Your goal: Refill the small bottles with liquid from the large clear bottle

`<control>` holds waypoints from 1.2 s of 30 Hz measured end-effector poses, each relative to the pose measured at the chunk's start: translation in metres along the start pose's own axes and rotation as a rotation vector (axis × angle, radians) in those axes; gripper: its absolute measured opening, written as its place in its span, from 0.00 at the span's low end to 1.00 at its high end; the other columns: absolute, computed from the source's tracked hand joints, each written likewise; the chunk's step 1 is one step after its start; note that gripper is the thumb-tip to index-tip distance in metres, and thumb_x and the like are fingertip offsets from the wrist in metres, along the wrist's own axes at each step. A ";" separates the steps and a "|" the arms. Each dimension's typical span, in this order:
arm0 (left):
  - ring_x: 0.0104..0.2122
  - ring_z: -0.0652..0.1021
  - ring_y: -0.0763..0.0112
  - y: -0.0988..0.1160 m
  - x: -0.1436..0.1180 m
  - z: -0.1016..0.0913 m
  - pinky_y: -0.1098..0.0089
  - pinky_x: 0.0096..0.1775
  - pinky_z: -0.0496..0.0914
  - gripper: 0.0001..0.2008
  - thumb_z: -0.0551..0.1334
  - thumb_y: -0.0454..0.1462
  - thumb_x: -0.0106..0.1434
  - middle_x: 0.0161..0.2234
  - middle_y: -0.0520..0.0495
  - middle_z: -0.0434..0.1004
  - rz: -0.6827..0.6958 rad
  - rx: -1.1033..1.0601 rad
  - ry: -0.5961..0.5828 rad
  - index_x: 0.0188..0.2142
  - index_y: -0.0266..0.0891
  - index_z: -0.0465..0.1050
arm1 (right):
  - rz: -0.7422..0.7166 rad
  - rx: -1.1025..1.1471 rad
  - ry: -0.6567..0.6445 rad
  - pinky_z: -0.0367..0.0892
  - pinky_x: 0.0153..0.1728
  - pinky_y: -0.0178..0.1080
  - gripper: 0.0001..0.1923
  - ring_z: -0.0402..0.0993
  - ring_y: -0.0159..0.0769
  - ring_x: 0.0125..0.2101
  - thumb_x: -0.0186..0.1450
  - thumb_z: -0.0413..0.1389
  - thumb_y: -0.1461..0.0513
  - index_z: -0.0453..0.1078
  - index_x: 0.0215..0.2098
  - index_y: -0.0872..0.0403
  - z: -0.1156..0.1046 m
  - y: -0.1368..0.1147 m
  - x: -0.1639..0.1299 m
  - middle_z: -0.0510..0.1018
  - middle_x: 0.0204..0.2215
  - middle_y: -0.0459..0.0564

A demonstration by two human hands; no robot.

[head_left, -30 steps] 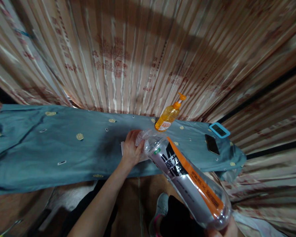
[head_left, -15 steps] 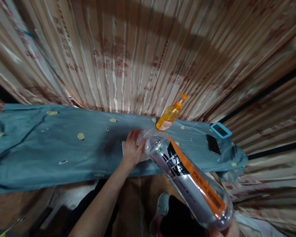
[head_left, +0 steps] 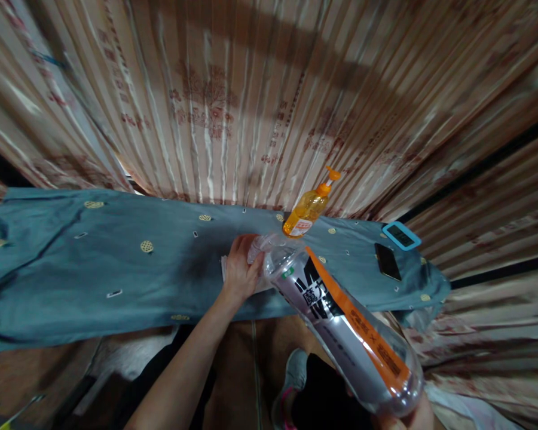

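A large clear plastic bottle [head_left: 341, 322] with a silver, black and orange label is tilted in front of me, its base toward the lower right. My right hand [head_left: 407, 418] grips it near the base and is partly cut off by the frame's bottom edge. At the bottle's upper end, my left hand [head_left: 242, 266] is closed on a clear, crinkled plastic thing [head_left: 262, 243]; its exact kind is unclear. Pale edges of something white [head_left: 224, 269] show around the left hand, mostly hidden. Just beyond stands an orange pump bottle [head_left: 305, 212] holding yellow liquid.
A blue-green patterned cloth [head_left: 116, 257] covers the long narrow table. To the right lie a black phone [head_left: 387, 261] and a blue-framed digital timer [head_left: 402, 236]. Pleated curtains [head_left: 251, 119] hang behind and at the right. Below, a shoe [head_left: 296, 369] rests on the floor.
Almost nothing differs. The bottle's upper end has shifted very slightly to the left, and both hands keep their hold.
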State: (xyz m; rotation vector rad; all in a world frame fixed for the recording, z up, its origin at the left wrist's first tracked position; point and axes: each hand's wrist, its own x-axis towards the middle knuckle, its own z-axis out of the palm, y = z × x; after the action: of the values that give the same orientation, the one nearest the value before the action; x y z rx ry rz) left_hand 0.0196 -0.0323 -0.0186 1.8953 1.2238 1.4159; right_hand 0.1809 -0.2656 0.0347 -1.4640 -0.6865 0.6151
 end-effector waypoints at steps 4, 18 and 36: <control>0.47 0.79 0.55 0.000 0.000 0.000 0.55 0.51 0.73 0.23 0.52 0.52 0.70 0.47 0.39 0.79 -0.023 0.011 0.003 0.49 0.39 0.73 | -0.054 -0.035 -0.017 0.59 0.64 0.57 0.48 0.68 0.61 0.61 0.54 0.64 0.38 0.62 0.67 0.49 -0.002 0.002 0.000 0.71 0.61 0.59; 0.46 0.79 0.55 0.000 0.000 -0.001 0.55 0.50 0.74 0.24 0.52 0.53 0.71 0.45 0.39 0.78 0.033 -0.001 0.040 0.50 0.38 0.74 | -0.137 -0.109 -0.002 0.68 0.58 0.55 0.46 0.72 0.61 0.58 0.57 0.64 0.39 0.64 0.66 0.51 -0.004 0.004 0.002 0.73 0.59 0.62; 0.47 0.79 0.56 -0.001 -0.001 0.003 0.55 0.52 0.74 0.24 0.50 0.53 0.72 0.46 0.39 0.77 0.030 -0.015 0.040 0.50 0.38 0.73 | -0.033 0.002 0.051 0.52 0.67 0.59 0.50 0.64 0.62 0.64 0.51 0.67 0.39 0.64 0.65 0.51 0.003 0.002 -0.001 0.69 0.63 0.58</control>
State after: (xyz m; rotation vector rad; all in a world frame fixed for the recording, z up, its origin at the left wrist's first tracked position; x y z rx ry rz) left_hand 0.0220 -0.0319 -0.0210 1.8909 1.2046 1.4807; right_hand 0.1786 -0.2642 0.0327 -1.4592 -0.6691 0.5516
